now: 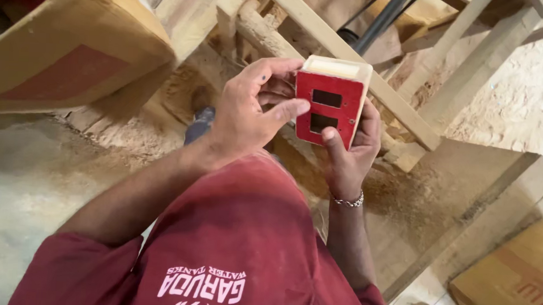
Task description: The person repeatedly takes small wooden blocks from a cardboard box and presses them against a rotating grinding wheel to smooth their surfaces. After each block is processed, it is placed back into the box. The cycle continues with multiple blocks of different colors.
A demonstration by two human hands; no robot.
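I hold a small wooden box (338, 94) in both hands in front of my chest. Its face is red with two rectangular cut-outs, one above the other, and its top edge is pale bare wood. My left hand (246, 111) grips the box's left side, thumb resting on the red face's left edge. My right hand (348, 159), with a metal bracelet at the wrist, holds it from below and the right, thumb pressed on the lower part of the red face.
A large cardboard box (72, 55) with a red patch stands upper left. Pale wooden slats and a frame (409, 119) lie behind the hands, with a black pipe (384, 19) above. A wooden board (467, 200) and another cardboard box (518, 283) are at the right. Sawdust covers the floor.
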